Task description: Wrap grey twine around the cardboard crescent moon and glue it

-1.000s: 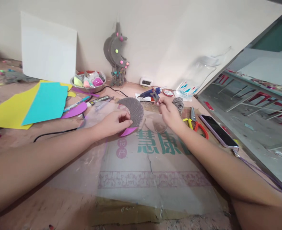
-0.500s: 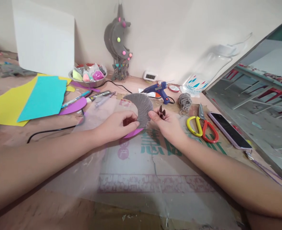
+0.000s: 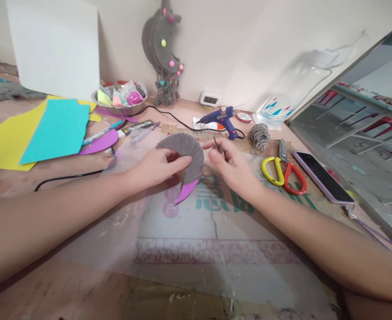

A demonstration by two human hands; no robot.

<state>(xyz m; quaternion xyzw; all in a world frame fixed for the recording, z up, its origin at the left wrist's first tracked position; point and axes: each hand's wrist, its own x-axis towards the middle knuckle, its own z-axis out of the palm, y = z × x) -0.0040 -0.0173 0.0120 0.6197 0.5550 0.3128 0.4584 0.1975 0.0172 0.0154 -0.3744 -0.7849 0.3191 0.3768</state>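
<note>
In my left hand (image 3: 164,166) is a purple crescent cutout (image 3: 186,192), its upper and middle part wrapped in close rows of grey yarn (image 3: 193,151). The thumb lies on the front face and the fingers are behind it; the lower tip shows bare purple. My right hand (image 3: 231,162) sits just right of the crescent, fingers curled around a small dark pointed piece (image 3: 217,146) whose kind I cannot make out. Beyond the right hand lies a ball of grey yarn (image 3: 259,138). Scissors (image 3: 284,171) with yellow and red handles rest right of it.
A blue glue gun (image 3: 220,120) with a black cord lies behind my hands. A phone (image 3: 324,177) is at the table's right edge. Yellow (image 3: 2,142) and turquoise sheets (image 3: 51,131) lie left, near a metal bowl (image 3: 129,109). A decorated grey moon (image 3: 160,44) hangs against the wall.
The crescent has turned and shifted left, showing more of its purple tip. My right hand has come off its right edge; the left hand has kept hold. The view has shifted slightly.
</note>
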